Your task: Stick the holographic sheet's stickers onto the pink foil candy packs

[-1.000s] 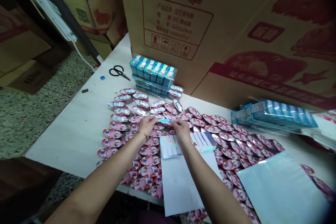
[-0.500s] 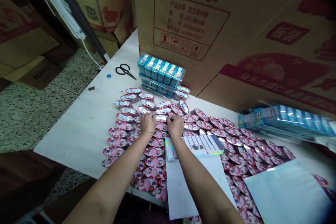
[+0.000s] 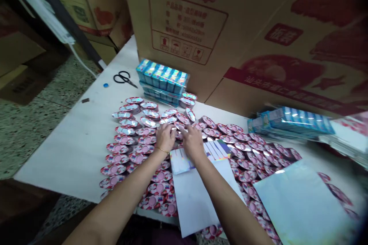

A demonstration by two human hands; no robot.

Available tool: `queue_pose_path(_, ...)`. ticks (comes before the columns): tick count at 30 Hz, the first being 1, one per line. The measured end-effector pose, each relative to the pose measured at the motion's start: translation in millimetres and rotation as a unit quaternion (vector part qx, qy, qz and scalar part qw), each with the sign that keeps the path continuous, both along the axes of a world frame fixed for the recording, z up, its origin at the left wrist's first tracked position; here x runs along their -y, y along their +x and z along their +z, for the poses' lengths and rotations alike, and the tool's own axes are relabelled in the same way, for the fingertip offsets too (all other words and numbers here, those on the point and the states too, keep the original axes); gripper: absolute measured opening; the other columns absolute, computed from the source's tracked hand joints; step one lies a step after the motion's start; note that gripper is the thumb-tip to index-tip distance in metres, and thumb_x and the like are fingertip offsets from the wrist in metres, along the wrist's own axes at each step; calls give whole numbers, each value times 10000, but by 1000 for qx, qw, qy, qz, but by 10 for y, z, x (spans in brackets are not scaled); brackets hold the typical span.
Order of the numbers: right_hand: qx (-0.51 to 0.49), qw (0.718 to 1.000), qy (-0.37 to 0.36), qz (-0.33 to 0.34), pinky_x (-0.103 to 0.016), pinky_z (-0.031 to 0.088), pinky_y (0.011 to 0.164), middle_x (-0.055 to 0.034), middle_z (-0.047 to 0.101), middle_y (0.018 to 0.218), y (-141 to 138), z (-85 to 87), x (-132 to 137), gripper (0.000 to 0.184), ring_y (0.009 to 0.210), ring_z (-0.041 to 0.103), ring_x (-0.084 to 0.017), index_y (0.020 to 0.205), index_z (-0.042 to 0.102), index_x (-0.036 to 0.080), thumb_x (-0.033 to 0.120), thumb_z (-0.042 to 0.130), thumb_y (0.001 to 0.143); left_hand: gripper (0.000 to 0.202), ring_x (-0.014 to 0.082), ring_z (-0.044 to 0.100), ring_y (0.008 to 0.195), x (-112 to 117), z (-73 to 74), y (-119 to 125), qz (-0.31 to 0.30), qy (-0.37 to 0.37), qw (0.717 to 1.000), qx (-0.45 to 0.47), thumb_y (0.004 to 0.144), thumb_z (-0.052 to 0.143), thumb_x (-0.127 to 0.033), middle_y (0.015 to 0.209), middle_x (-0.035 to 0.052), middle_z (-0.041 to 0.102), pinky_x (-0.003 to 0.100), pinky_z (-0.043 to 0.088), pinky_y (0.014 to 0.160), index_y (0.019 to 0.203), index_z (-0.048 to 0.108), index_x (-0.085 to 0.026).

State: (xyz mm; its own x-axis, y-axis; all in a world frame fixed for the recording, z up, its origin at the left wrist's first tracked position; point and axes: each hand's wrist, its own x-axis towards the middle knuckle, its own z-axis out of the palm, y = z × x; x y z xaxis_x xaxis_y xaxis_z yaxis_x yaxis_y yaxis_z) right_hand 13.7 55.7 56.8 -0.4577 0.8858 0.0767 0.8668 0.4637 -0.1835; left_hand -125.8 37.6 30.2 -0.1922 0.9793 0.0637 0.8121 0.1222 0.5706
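Note:
Many small oval packs [image 3: 146, 140] with red-and-pink printed tops stand in tight rows on the white table. My left hand [image 3: 166, 138], wearing a thin bracelet, is closed with its fingertips at the side of an oval pack in the middle of the rows. Facing it, my right hand [image 3: 193, 143] has thumb and fingers bent on an oval pack [image 3: 179, 125] in the same spot. The fingers partly hide what lies between the hands. Under my right wrist is a striped, shiny printed card [image 3: 181, 160], on top of a white sheet [image 3: 192, 199].
Black scissors [image 3: 125, 79] and a blue cap [image 3: 105, 85] lie at the table's far left. Wrapped blue boxes [image 3: 162, 80] stand behind the rows, and more blue boxes [image 3: 293, 122] at right. A large carton [image 3: 230, 53] walls the back. A pale sheet [image 3: 301, 203] covers packs at right.
The view has shifted, so the scene sits further left. My hands have come slightly closer together over the packs, and the right fingers now reach further onto one.

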Motion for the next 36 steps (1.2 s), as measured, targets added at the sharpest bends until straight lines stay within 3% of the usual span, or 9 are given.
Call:
queue_pose_path(4, -98, 991, 43, -81, -340, 397, 764, -81, 574, 994, 1016, 148, -54, 313, 880, 512, -205, 1051, 622, 234, 183, 398, 839, 325, 243, 486, 934, -7, 99, 636, -189, -52, 980, -17, 762, 515, -483, 945, 65, 560, 383, 385, 789, 928, 622, -226)
queue_pose_path(8, -109, 993, -9, -49, -320, 421, 784, -57, 591, 972, 1721, 53, -101, 279, 908, 525, -188, 1016, 634, 244, 202, 414, 849, 326, 273, 456, 954, -15, 36, 1122, -211, -89, 973, -34, 671, 628, -483, 977, 80, 526, 405, 384, 764, 819, 623, -194)
queue_pose_path(15, 32, 999, -10, 15, -327, 405, 792, -72, 584, 1070, 1835, -421, 2, 301, 920, 497, -201, 1134, 572, 238, 234, 450, 858, 139, 225, 433, 971, 24, -104, 1287, -188, -66, 980, -26, 710, 642, -323, 1001, 35, 516, 375, 352, 777, 751, 587, -202)
queue_pose_path(21, 79, 993, 66, 60, -353, 377, 849, -84, 498, 1254, 1987, -558, 190, 380, 1059, 445, -229, 1221, 482, 185, 150, 444, 845, 145, 206, 418, 1001, 34, -123, 1305, -179, -71, 981, -17, 731, 622, -340, 1041, 22, 517, 359, 317, 804, 760, 592, -202)
queue_pose_path(25, 31, 996, 63, 53, -358, 360, 876, -79, 547, 1195, 1956, -250, 253, 215, 1066, 460, -222, 1002, 599, 185, 168, 454, 844, 145, 205, 418, 1001, 31, -123, 1333, -170, -75, 982, -10, 725, 629, -342, 1045, 21, 520, 353, 307, 792, 753, 594, -204)
queue_pose_path(30, -118, 992, -37, -12, -309, 393, 793, -65, 612, 966, 1739, 686, 150, 148, 890, 537, -181, 797, 599, 189, 230, 459, 826, 140, 212, 437, 988, -23, -114, 1343, -174, -77, 981, 34, 701, 650, -328, 994, 28, 549, 361, 321, 797, 740, 610, -200)
queue_pose_path(32, -167, 981, -85, -47, -276, 397, 733, -47, 610, 855, 1628, 946, 41, 159, 814, 544, -162, 736, 584, 187, 225, 449, 810, 123, 211, 450, 990, -50, -95, 1296, -163, -76, 979, 92, 727, 615, -323, 957, 33, 574, 370, 324, 832, 727, 628, -201)
queue_pose_path(34, -207, 965, -133, -89, -250, 386, 664, -22, 594, 748, 1513, 1015, -79, 162, 726, 537, -144, 672, 574, 184, 230, 463, 781, 190, 198, 478, 981, -62, -56, 1200, -133, -71, 967, 207, 785, 529, -344, 936, 42, 602, 362, 333, 867, 762, 650, -199)
queue_pose_path(36, -255, 940, -185, -132, -235, 364, 598, 0, 571, 660, 1398, 915, -177, 170, 636, 512, -125, 636, 573, 178, 264, 488, 755, 343, 182, 521, 952, -53, 4, 1065, -85, -81, 923, 367, 842, 400, -407, 950, 59, 625, 337, 367, 859, 860, 658, -182)
